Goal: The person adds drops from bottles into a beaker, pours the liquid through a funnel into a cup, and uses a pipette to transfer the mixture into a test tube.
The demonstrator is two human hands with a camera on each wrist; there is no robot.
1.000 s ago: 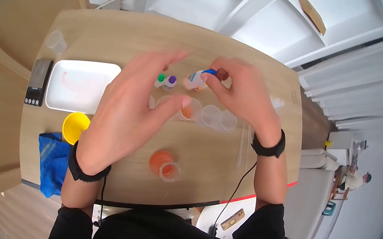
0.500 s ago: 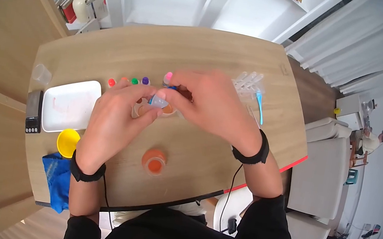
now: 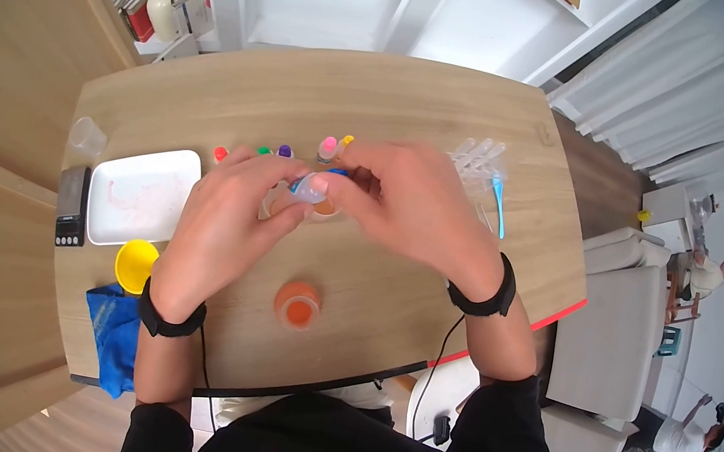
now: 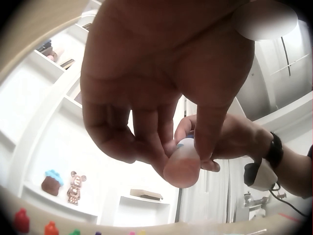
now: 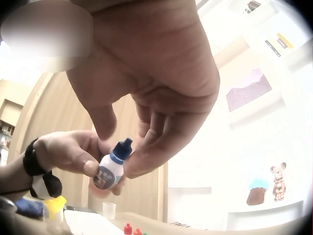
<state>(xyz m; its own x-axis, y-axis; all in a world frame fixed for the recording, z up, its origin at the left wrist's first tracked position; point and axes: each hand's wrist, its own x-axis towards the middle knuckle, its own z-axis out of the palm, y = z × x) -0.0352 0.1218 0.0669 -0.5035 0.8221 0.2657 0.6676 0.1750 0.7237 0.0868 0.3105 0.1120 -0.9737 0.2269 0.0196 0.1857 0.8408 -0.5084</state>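
Observation:
A small white dropper bottle (image 3: 309,188) with a blue cap is held between both hands above the wooden table (image 3: 421,102). My left hand (image 3: 288,199) grips the bottle's body (image 4: 182,167) with thumb and fingers. My right hand (image 3: 341,180) has its fingertips at the blue cap (image 5: 122,148), which points up and to the right in the right wrist view. Just under the hands stands a clear cup with orange liquid (image 3: 324,208), partly hidden.
A row of small bottles with red (image 3: 220,153), green (image 3: 263,151), purple (image 3: 284,152), pink (image 3: 328,148) and yellow (image 3: 346,141) caps stands behind the hands. An orange-filled cup (image 3: 298,307), white tray (image 3: 142,194), scale (image 3: 71,206), yellow funnel (image 3: 134,265), blue cloth (image 3: 113,328), clear cup (image 3: 87,135) and bagged pipettes (image 3: 478,159) are around.
A second ago my right hand alone held the bottle and my left hand was spread open. The left hand has since closed on the bottle's body.

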